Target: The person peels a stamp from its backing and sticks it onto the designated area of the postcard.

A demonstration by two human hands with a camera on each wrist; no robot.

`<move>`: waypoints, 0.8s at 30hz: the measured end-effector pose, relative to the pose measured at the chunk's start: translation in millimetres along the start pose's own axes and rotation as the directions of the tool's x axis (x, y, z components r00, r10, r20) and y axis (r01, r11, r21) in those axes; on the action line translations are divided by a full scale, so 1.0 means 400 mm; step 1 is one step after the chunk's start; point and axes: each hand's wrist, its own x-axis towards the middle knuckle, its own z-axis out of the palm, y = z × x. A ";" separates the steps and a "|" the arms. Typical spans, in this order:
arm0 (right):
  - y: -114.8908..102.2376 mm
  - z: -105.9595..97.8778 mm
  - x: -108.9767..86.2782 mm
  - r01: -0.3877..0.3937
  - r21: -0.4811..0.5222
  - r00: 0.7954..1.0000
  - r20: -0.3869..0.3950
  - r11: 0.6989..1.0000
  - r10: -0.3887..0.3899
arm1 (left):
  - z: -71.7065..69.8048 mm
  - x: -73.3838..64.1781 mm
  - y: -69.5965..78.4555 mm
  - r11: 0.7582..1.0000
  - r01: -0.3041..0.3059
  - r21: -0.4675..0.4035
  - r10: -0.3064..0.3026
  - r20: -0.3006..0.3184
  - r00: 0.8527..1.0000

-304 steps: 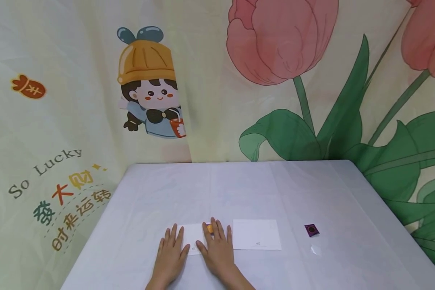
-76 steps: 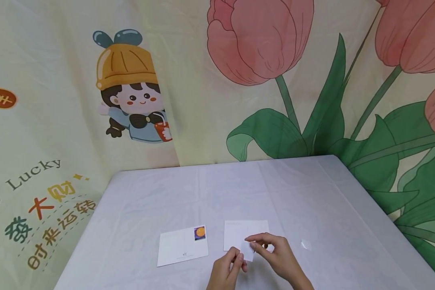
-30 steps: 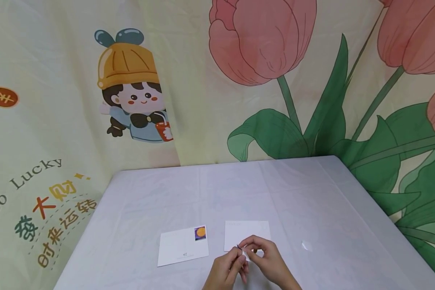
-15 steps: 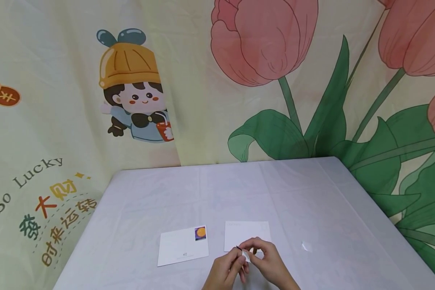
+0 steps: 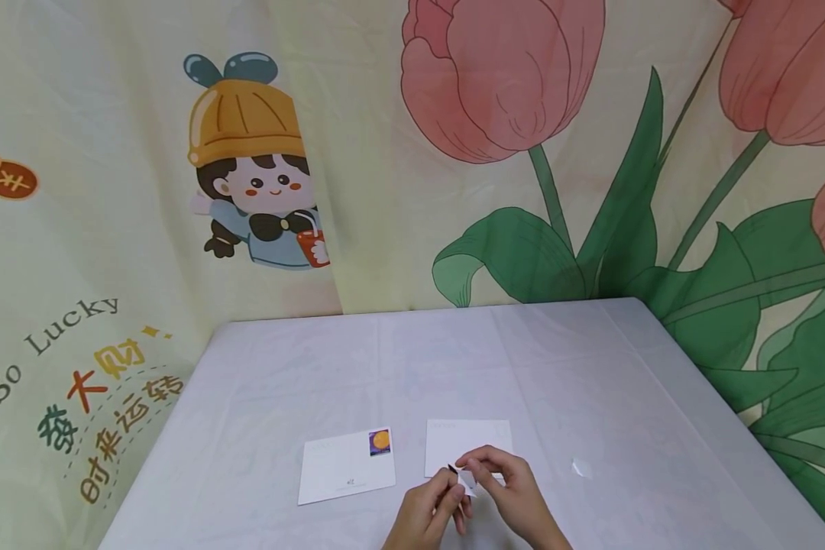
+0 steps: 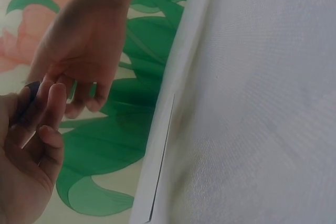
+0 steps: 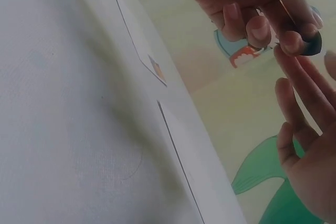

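- At the grip, a small sticker (image 5: 465,481) with white backing and a dark face is pinched between the thumb and curled index finger of the left hand (image 5: 426,506).
- That hand comes in from below, thumb on the near side; its remaining fingers bend beneath the pinch.
- The right hand (image 5: 512,489) meets the grip from the right, back of the hand upward, index finger arched down toward the sticker's upper edge and thumb beside it. Whether these fingertips pinch the edge I cannot tell.
- Both hands are raised off the table, wrists apart, fingertips converging at the sticker.
- Just beyond the grip lies a blank postcard (image 5: 454,439), partly hidden by the right hand.
- Left of the grip, a second postcard (image 5: 337,467) lies slightly turned, a purple stamp with a yellow disc (image 5: 380,442) at its far right corner.
- Well to the right of the grip sits a translucent scrap (image 5: 580,467).
- Under everything spreads a white-covered table (image 5: 385,367); past it hangs a tulip-printed backdrop (image 5: 378,153).
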 end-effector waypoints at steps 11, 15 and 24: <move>-0.009 -0.002 -0.005 -0.124 0.024 0.992 -0.034 0.992 0.125 | 0.016 -0.030 -0.082 0.998 0.063 0.007 -0.063 -0.021 0.998; -0.008 -0.002 -0.004 -0.129 0.039 0.989 -0.065 0.991 0.131 | 0.015 -0.030 -0.076 0.996 0.091 -0.003 -0.091 -0.015 0.996; -0.012 -0.005 -0.002 -0.149 0.103 0.978 -0.135 0.983 0.162 | 0.019 -0.033 -0.076 0.996 0.086 0.000 -0.085 -0.034 0.996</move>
